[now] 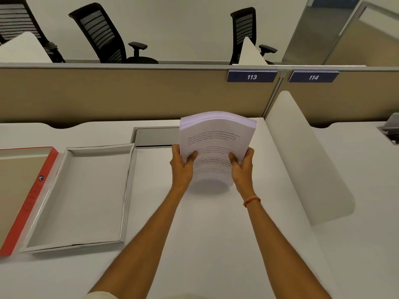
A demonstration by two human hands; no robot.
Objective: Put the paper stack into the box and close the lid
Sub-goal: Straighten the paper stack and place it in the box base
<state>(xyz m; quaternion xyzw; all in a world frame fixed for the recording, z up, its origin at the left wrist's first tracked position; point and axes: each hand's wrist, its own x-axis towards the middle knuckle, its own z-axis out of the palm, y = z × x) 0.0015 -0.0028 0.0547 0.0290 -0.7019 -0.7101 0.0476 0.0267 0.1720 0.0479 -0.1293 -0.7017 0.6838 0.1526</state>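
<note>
A thick stack of printed white paper (216,139) is held up on its lower edge above the desk, its top bowed toward me. My left hand (182,164) grips its lower left side and my right hand (241,164) grips its lower right side, thumbs on the front sheet. To the left lies the shallow white box (127,190), open and empty, flat on the desk. Its red-edged lid (30,199) lies upturned beside it at the far left, showing a tan inside.
A white desk (216,234) carries everything. A grey cable recess (155,137) sits behind the box. A curved white divider (302,160) stands right of my hands. The tan partition (129,93) with signs 113 and 114 runs along the back; black chairs stand beyond.
</note>
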